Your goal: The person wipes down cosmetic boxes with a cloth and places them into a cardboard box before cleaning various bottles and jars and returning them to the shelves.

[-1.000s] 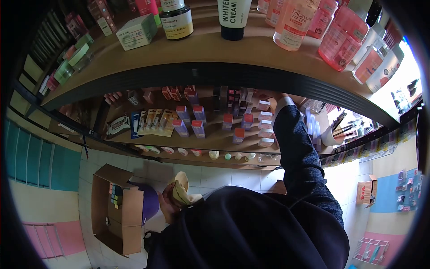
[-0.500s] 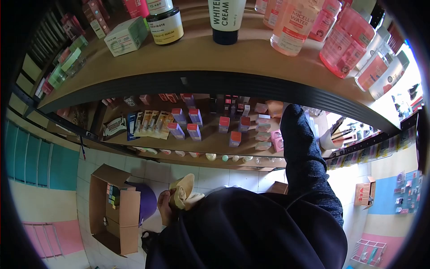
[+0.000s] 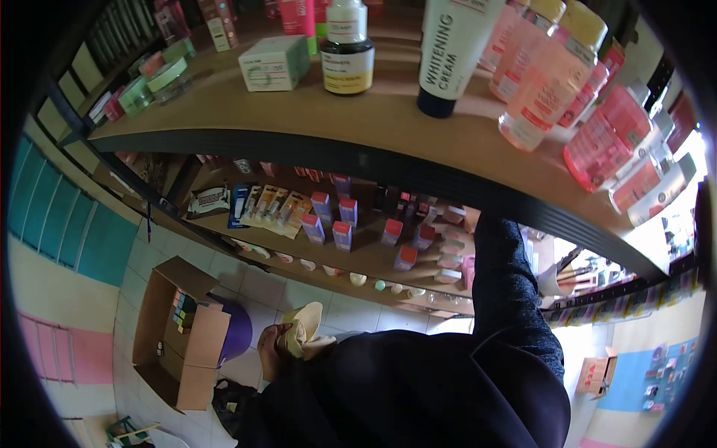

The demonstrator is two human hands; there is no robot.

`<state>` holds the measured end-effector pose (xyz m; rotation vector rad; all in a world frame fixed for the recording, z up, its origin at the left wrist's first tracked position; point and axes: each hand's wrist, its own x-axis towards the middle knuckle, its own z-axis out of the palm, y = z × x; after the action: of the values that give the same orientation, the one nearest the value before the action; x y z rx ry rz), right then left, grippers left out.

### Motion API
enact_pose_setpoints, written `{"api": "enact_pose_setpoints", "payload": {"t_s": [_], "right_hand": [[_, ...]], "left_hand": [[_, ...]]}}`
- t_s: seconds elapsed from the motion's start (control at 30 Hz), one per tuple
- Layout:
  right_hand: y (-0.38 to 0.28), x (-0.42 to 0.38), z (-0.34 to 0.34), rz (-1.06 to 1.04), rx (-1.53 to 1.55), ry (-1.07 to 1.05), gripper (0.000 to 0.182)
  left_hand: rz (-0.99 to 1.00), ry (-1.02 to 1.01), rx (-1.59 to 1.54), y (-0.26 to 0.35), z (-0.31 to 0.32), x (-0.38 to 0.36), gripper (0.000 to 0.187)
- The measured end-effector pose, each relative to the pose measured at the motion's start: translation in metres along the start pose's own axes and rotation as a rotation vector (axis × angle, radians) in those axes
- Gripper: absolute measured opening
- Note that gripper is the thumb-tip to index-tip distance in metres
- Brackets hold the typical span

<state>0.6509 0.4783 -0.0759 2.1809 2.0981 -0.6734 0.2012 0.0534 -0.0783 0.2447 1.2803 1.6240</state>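
Note:
My left hand point(image 3: 270, 351) is closed around a folded pale-yellow cloth point(image 3: 302, 330), held low in front of my body above the tiled floor. My right arm, in a dark sleeve point(image 3: 508, 276), reaches forward into the lower shelf point(image 3: 299, 237). The upper shelf's edge hides my right hand, so its fingers and anything in them do not show. Just left of that sleeve are small stacked pale boxes point(image 3: 450, 261). Several purple boxes with red tops point(image 3: 342, 236) stand farther left, near a row of carded tubes point(image 3: 272, 209).
Overhead, the upper shelf point(image 3: 224, 119) holds a whitening cream tube point(image 3: 454, 56), a serum jar point(image 3: 348, 69) and pink bottles point(image 3: 549, 82). Its dark front edge crosses above my right arm. An open cardboard box point(image 3: 205, 347) and a purple bin point(image 3: 237, 328) stand on the floor.
The view has tilted and shifted, so the shelves sit lower and slanted. My left hand still grips the cloth, and my right arm still reaches under the upper shelf.

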Motion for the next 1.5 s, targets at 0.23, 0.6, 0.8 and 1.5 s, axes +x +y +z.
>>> {"api": "enact_pose_setpoints", "payload": {"t_s": [0.23,0.6,0.8,1.5], "right_hand": [[0.015,0.016,0.018,0.074,-0.066,-0.035,0.021],[0.035,0.007,0.028,0.125,-0.082,-0.049,0.021],[0.039,-0.006,0.005,0.133,0.012,0.075,0.021],[-0.198,-0.320,0.095,-0.266,0.820,0.170,0.024]], "left_hand": [[0.010,0.090,-0.104,0.005,0.009,-0.013,0.015],[0.038,-0.003,-0.127,0.002,0.006,-0.014,0.016],[-0.010,-0.110,-0.099,0.004,0.013,-0.018,0.022],[-0.413,-0.959,-0.096,0.027,0.048,-0.017,0.060]]}}
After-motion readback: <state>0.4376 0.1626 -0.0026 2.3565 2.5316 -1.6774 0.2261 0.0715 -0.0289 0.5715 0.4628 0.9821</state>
